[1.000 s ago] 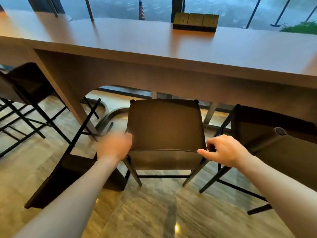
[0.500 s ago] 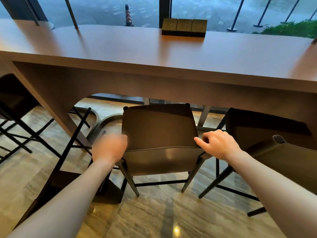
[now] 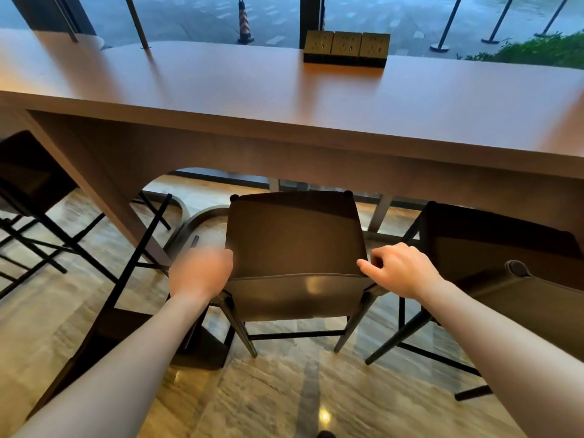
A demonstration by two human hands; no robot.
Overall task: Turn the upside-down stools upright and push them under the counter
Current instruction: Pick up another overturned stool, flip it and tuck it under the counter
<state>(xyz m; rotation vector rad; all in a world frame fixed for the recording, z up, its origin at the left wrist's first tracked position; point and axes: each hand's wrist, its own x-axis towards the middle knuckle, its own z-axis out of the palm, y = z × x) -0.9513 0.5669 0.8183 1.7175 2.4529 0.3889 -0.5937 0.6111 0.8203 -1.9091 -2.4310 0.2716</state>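
Observation:
A dark brown stool (image 3: 295, 245) stands upright in front of me, its seat partly under the wooden counter (image 3: 284, 99). My left hand (image 3: 200, 273), blurred, is at the stool's left rear corner; whether its fingers curl round the edge I cannot tell. My right hand (image 3: 399, 268) grips the right rear corner with curled fingers. An upside-down stool (image 3: 132, 289) lies to the left, its black legs pointing up against the counter's support panel and its seat on the floor.
Another upright stool (image 3: 499, 260) stands close on the right, one more (image 3: 28, 181) at the far left beyond the counter's support panel (image 3: 104, 191). A block of power sockets (image 3: 346, 47) sits on the counter's far edge by the window. Polished stone floor (image 3: 284, 399) lies behind the stools.
The stool has slid forward, further under the counter, with both hands staying at its rear corners. My view has moved closer to the counter.

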